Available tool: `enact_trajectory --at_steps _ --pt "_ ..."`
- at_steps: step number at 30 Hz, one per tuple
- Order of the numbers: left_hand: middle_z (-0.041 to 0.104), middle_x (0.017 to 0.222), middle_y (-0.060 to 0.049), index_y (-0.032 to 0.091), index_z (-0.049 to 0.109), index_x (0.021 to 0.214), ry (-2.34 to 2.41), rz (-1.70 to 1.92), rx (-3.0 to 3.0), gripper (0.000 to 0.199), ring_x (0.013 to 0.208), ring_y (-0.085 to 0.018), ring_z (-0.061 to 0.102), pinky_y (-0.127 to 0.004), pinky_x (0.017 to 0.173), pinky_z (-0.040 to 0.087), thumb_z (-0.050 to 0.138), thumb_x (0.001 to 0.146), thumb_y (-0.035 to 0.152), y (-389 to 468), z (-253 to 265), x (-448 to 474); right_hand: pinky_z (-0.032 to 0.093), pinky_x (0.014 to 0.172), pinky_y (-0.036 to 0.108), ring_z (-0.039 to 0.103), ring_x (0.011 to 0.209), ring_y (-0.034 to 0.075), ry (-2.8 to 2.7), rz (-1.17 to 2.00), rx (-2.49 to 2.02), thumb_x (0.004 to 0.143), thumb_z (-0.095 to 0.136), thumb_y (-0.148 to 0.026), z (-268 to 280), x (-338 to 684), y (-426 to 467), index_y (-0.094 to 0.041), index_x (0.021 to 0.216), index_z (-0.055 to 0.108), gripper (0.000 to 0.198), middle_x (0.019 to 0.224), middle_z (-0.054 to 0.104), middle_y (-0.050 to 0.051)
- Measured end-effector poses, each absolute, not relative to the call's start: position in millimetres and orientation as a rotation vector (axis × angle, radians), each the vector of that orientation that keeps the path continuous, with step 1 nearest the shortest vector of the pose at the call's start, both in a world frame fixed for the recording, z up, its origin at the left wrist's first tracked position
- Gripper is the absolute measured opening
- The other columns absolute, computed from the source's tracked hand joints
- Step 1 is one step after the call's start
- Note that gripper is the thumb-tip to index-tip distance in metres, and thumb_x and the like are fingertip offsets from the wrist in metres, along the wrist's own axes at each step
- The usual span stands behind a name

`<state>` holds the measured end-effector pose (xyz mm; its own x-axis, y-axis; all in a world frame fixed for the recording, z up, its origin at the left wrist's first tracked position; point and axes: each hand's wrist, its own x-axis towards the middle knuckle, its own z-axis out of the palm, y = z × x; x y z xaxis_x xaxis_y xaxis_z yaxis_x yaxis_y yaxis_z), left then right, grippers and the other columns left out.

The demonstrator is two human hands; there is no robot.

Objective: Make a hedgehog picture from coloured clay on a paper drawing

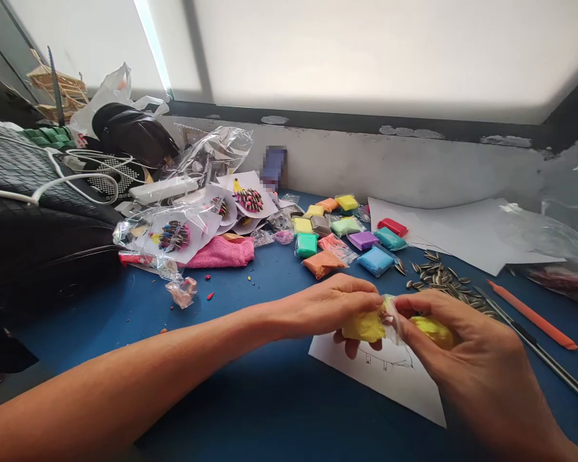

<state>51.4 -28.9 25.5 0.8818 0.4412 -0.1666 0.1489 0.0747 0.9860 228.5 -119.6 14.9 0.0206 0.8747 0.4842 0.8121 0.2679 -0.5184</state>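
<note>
Above a white paper (414,401) with a pen drawing, my two hands meet. My left hand (325,305) is closed around a lump of yellow modelling clay (365,328), thumb on top and fingers beneath. Clear plastic wrapper (393,321) sticks out from the clay's right side. My right hand (484,350) pinches that wrapper between thumb and forefinger. A second yellow clay lump (432,330) sits inside the curl of the right hand's fingers. Whether the two lumps are joined cannot be seen.
Behind my hands lie several coloured clay packets (363,239). Striped sunflower seeds (443,279), an orange stick (534,316) and a pen (549,359) are at right. Seed-covered paper crafts (248,197), a pink cloth (221,251) and a black bag (38,218) stand left.
</note>
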Motion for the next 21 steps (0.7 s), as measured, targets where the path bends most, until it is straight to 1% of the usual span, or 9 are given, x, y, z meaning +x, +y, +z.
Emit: enact_trajectory --at_steps 3,5,9,11,13,15,18,20,21 --pt "0.063 0.074 0.000 0.017 0.048 0.084 0.474 0.214 1.501 0.021 0.050 -0.007 0.050 -0.021 0.054 0.038 0.038 0.099 0.029 -29 25 50 0.053 0.061 0.024 0.068 0.074 0.015 -1.805 0.057 -1.491 0.088 0.064 -0.034 12 227 -121 -0.026 0.091 0.070 0.011 0.088 0.071 0.000" --pt "0.064 0.076 -0.001 0.017 0.049 0.086 0.452 0.204 1.529 0.026 0.051 -0.007 0.050 -0.021 0.056 0.040 0.039 0.100 0.036 -30 23 49 0.052 0.063 0.024 0.067 0.075 0.015 -1.819 0.034 -1.452 0.088 0.063 -0.033 9 226 -121 -0.026 0.091 0.070 0.010 0.089 0.070 0.001" --pt "0.065 0.077 -0.004 0.016 0.054 0.087 0.355 0.159 1.549 0.042 0.058 -0.010 0.053 -0.020 0.051 0.037 0.036 0.100 0.051 -29 19 49 0.049 0.058 0.024 0.063 0.068 0.013 -1.888 0.076 -1.442 0.089 0.062 -0.033 8 223 -121 -0.026 0.088 0.069 0.010 0.080 0.066 -0.001" --pt "0.066 0.080 -0.005 0.016 0.056 0.087 0.321 0.156 1.546 0.044 0.059 -0.010 0.054 -0.020 0.051 0.035 0.035 0.100 0.052 -29 19 49 0.046 0.056 0.024 0.060 0.064 0.012 -1.884 0.098 -1.464 0.090 0.059 -0.035 11 221 -122 -0.026 0.082 0.067 0.014 0.076 0.064 -0.001" --pt "0.065 0.080 -0.003 0.016 0.055 0.089 0.358 0.180 1.531 0.040 0.057 -0.008 0.053 -0.019 0.051 0.035 0.038 0.100 0.051 -28 19 49 0.044 0.052 0.025 0.058 0.060 0.012 -1.815 0.109 -1.521 0.089 0.059 -0.039 14 219 -123 -0.025 0.078 0.065 0.019 0.073 0.063 -0.001" --pt "0.062 0.071 0.001 0.017 0.051 0.089 0.449 0.235 1.505 0.036 0.050 -0.007 0.051 -0.020 0.050 0.034 0.043 0.098 0.051 -26 20 49 0.042 0.047 0.025 0.059 0.058 0.014 -1.687 0.169 -1.600 0.087 0.060 -0.045 18 218 -124 -0.025 0.076 0.066 0.023 0.071 0.064 0.000" --pt "0.055 0.058 0.004 0.017 0.048 0.082 0.517 0.329 1.479 0.037 0.044 -0.007 0.049 -0.020 0.047 0.030 0.046 0.096 0.051 -22 21 49 0.040 0.039 0.024 0.056 0.050 0.014 -1.512 0.322 -1.669 0.080 0.065 -0.053 22 220 -122 -0.026 0.076 0.067 0.027 0.059 0.060 -0.001" --pt "0.057 0.058 0.003 0.016 0.048 0.077 0.511 0.386 1.460 0.038 0.043 -0.006 0.049 -0.021 0.046 0.029 0.046 0.096 0.050 -19 22 50 0.041 0.038 0.022 0.052 0.045 0.012 -1.486 0.394 -1.650 0.076 0.068 -0.054 25 223 -119 -0.026 0.076 0.068 0.028 0.054 0.057 -0.003" --pt "0.059 0.061 0.001 0.016 0.048 0.076 0.510 0.408 1.453 0.039 0.044 -0.006 0.049 -0.021 0.046 0.030 0.046 0.096 0.049 -18 22 50 0.044 0.039 0.022 0.053 0.045 0.012 -1.491 0.415 -1.629 0.075 0.069 -0.055 27 224 -117 -0.026 0.075 0.068 0.029 0.058 0.060 -0.003"
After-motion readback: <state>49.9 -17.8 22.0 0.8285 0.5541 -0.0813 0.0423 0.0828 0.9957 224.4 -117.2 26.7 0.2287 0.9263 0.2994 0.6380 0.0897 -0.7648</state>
